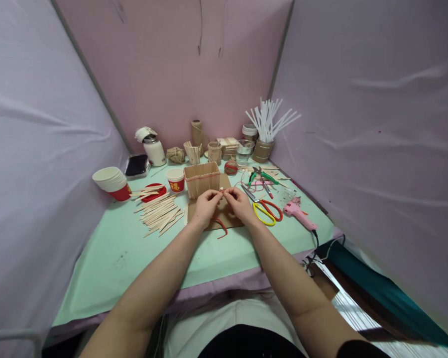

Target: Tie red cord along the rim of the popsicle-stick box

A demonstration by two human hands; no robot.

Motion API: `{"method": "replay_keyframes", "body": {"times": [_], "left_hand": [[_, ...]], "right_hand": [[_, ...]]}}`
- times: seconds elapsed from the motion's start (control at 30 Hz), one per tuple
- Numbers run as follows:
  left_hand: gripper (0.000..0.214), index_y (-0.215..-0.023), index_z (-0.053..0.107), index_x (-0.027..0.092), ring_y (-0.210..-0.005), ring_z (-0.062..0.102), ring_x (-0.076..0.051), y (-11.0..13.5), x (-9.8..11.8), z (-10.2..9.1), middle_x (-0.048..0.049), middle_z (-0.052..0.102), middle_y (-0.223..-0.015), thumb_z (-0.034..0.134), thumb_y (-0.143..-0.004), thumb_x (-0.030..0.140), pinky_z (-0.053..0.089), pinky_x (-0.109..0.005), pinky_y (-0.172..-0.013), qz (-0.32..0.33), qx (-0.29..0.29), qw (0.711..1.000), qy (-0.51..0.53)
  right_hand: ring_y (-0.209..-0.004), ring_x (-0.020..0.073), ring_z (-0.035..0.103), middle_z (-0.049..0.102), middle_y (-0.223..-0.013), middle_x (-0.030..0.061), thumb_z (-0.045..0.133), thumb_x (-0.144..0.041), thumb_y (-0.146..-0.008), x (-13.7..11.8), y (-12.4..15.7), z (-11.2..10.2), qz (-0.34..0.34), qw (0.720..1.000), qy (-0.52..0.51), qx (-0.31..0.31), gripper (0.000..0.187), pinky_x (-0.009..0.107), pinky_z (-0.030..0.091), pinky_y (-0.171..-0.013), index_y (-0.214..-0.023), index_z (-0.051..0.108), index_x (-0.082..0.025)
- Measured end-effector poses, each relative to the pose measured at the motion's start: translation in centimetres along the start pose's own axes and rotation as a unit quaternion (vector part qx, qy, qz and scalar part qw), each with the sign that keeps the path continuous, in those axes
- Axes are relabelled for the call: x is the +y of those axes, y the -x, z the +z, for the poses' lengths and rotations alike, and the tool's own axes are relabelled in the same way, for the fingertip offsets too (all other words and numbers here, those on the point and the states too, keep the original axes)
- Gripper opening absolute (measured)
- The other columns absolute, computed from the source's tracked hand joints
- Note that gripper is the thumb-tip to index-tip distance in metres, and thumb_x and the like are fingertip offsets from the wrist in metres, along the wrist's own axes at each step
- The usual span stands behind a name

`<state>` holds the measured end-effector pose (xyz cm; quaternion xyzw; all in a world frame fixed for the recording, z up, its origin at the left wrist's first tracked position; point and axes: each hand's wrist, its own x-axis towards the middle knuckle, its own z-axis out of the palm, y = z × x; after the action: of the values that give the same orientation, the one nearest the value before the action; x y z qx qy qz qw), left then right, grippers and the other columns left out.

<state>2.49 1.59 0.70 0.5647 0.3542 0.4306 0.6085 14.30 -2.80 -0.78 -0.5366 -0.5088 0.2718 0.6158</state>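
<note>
My left hand and my right hand meet fingertip to fingertip above a brown cardboard sheet. Both are closed in a pinch on a thin red cord, whose loose end hangs below and between them. A tiny pale spot shows at the fingertips, too small to name. Just behind my left hand stands a box of wooden craft sticks with a red cord line near its top. Scissors with yellow and orange handles lie right of my right hand.
Loose craft sticks spread at left, near a red-and-white paper cup and stacked cups. On the right are green-handled pliers and a corded pink glue gun. Jars, twine and white strips line the back.
</note>
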Motion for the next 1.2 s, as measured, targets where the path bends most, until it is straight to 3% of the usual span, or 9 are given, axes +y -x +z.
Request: {"method": "replay_keyframes", "body": {"times": [0.1,0.2,0.27,0.33,0.43,0.53,0.93,1.07,1.2], "left_hand": [[0.011,-0.07,0.058,0.012,-0.051,0.041,-0.004,-0.4,0.0,-0.3,0.0005,0.05,-0.063,0.063,-0.068,0.021,0.026,-0.013,-0.04,-0.109,-0.046,0.983,0.137],[0.005,-0.071,0.056,0.01,-0.047,0.038,-0.002,-0.8,0.3,-0.7,0.0003,0.048,-0.062,0.059,-0.069,0.014,0.021,-0.011,-0.036,-0.261,-0.125,0.923,0.255],[0.005,-0.071,0.056,0.01,-0.047,0.037,-0.002,-0.8,0.4,-0.7,0.0,0.048,-0.062,0.059,-0.07,0.013,0.02,-0.011,-0.036,-0.288,-0.144,0.907,0.27],[0.009,-0.072,0.057,0.01,-0.048,0.037,-0.003,-0.6,0.4,-0.6,-0.0004,0.049,-0.064,0.062,-0.069,0.017,0.021,-0.012,-0.036,-0.232,-0.13,0.936,0.23],[0.017,-0.07,0.06,0.011,-0.051,0.04,-0.005,-0.2,0.3,-0.1,-0.0004,0.052,-0.064,0.066,-0.068,0.027,0.028,-0.015,-0.043,-0.057,-0.046,0.994,0.078],[0.021,-0.071,0.061,0.013,-0.055,0.043,-0.007,0.1,0.1,0.2,0.0004,0.054,-0.062,0.063,-0.07,0.034,0.034,-0.018,-0.051,0.034,0.005,0.998,-0.046],[0.009,-0.071,0.065,0.016,-0.07,0.056,-0.015,-0.6,-0.6,-0.3,-0.0025,0.065,-0.072,0.06,-0.068,0.024,0.04,-0.026,-0.069,0.071,-0.027,0.974,-0.211],[0.008,-0.07,0.066,0.017,-0.071,0.058,-0.016,-0.4,-0.4,-0.1,-0.0037,0.067,-0.075,0.059,-0.069,0.021,0.041,-0.027,-0.068,0.062,-0.037,0.965,-0.252],[0.009,-0.071,0.066,0.016,-0.07,0.057,-0.016,-0.5,-0.8,-0.3,-0.004,0.067,-0.075,0.06,-0.068,0.022,0.041,-0.026,-0.067,0.061,-0.028,0.969,-0.237]], "right_hand": [[-0.079,0.0158,0.053,0.058,-0.08,0.0017,0.051,-0.036,-0.08,-0.2,0.1,-0.1,-0.044,0.999,0.019,-0.013,0.017,0.029,0.042,-0.074,-0.08,0.057,-0.02],[-0.08,0.0153,0.052,0.055,-0.08,0.0014,0.052,-0.034,-0.08,-0.5,0.3,0.0,-0.079,0.996,0.025,-0.018,0.014,0.029,0.041,-0.076,-0.078,0.057,-0.021],[-0.077,0.0143,0.052,0.055,-0.077,0.0004,0.053,-0.034,-0.079,-0.5,0.3,0.0,-0.062,0.998,-0.007,-0.023,0.014,0.029,0.041,-0.074,-0.078,0.057,-0.021],[-0.066,0.0121,0.049,0.053,-0.071,-0.0016,0.054,-0.037,-0.078,-0.5,0.3,0.0,-0.009,0.998,-0.062,-0.024,0.016,0.026,0.041,-0.065,-0.079,0.056,-0.021],[-0.051,0.0086,0.039,0.047,-0.06,-0.0047,0.057,-0.043,-0.075,-0.4,0.2,0.0,0.072,0.991,-0.11,-0.019,0.022,0.023,0.033,-0.05,-0.077,0.055,-0.02],[-0.051,0.0083,0.041,0.051,-0.061,-0.0041,0.061,-0.045,-0.07,-0.7,0.2,0.1,0.087,0.992,-0.095,-0.007,0.027,0.023,0.033,-0.049,-0.076,0.057,-0.019],[-0.051,0.0094,0.042,0.054,-0.06,-0.0022,0.06,-0.044,-0.068,-0.2,0.1,-0.3,0.092,0.994,-0.011,0.056,0.026,0.022,0.033,-0.047,-0.069,0.058,-0.018],[-0.047,0.0086,0.036,0.045,-0.051,-0.0054,0.059,-0.046,-0.069,0.5,-0.3,-0.7,0.106,0.984,-0.068,0.124,0.028,0.023,0.031,-0.047,-0.064,0.053,-0.019],[-0.045,0.0077,0.034,0.042,-0.05,-0.0061,0.059,-0.05,-0.068,0.4,-0.4,-0.8,0.114,0.982,-0.11,0.1,0.032,0.023,0.027,-0.044,-0.067,0.054,-0.018]]}}
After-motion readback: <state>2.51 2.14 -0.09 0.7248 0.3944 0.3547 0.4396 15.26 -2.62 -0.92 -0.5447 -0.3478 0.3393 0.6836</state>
